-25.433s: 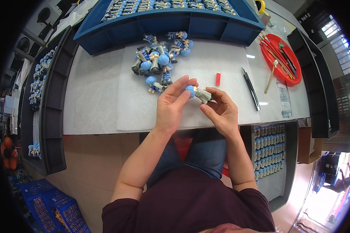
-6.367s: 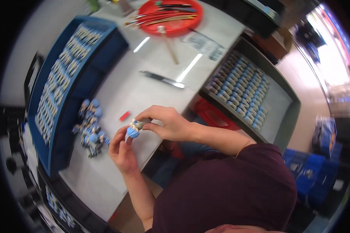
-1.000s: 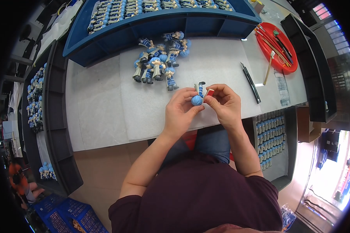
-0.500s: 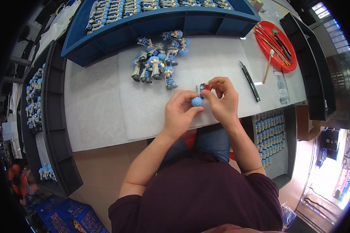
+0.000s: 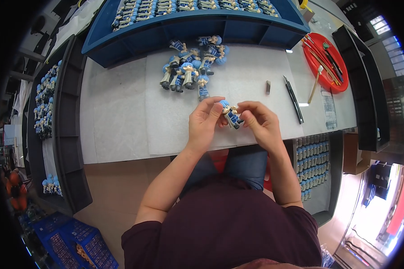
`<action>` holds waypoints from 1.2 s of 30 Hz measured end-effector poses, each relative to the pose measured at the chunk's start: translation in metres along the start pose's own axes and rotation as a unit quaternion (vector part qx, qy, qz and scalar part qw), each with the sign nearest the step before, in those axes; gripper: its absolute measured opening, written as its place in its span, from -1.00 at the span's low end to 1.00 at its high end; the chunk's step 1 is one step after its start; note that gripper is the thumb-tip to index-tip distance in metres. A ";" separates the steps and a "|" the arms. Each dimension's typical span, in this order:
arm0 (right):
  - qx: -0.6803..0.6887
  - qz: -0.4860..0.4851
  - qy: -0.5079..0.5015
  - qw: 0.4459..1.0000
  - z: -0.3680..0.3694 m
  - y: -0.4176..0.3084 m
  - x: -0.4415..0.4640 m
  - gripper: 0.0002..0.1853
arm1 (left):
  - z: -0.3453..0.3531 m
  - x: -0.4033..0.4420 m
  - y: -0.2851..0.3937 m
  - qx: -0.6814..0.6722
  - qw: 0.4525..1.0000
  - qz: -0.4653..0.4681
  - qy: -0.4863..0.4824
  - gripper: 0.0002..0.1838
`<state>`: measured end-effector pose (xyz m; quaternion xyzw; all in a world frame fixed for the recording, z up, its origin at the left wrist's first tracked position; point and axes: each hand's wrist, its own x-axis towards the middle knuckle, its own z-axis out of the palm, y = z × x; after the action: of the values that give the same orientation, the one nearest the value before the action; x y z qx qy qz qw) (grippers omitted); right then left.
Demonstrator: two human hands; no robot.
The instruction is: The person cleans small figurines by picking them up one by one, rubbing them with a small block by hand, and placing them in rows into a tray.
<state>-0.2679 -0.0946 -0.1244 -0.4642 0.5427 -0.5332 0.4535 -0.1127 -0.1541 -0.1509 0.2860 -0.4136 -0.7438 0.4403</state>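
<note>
"While the left hand [image 5: 204,123] pinches the figurine [image 5: 231,118] between thumb and fingers, what's the right hand [image 5: 260,125] up to?"

"It's loosely curved at the figurine's boot side, thumb and forefinger close in; I can't tell whether they grip it."

"Where exactly is the piece?"

"Between both hands, over the near part of the worktop [image 5: 114,112], tilted, with its blue-striped front showing."

"How would you handle it well?"

"I'd hold the rounded head lightly, steady the legs with the other fingertips, and turn it slowly so no narrow part takes strain. It looks like hard moulded plastic, with ridged blue hair and a pale cape."

"And farther out?"

"A small squared block [image 5: 268,87] lies near, then a slim dark pen-like tool [image 5: 293,99]. Beyond is a jumbled pile of similar figures [image 5: 188,75], just before the blue tray's [image 5: 184,34] stiff, ribbed wall."
</note>
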 end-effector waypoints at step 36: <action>0.081 -0.009 -0.063 0.995 0.004 0.015 -0.012 -0.63 | 0.002 0.000 0.004 0.005 0.999 -0.031 0.007 -0.61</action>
<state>-0.2624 -0.0829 -0.1398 -0.4636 0.4636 -0.5490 0.5184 -0.1126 -0.1539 -0.1466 0.3059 -0.4049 -0.7532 0.4186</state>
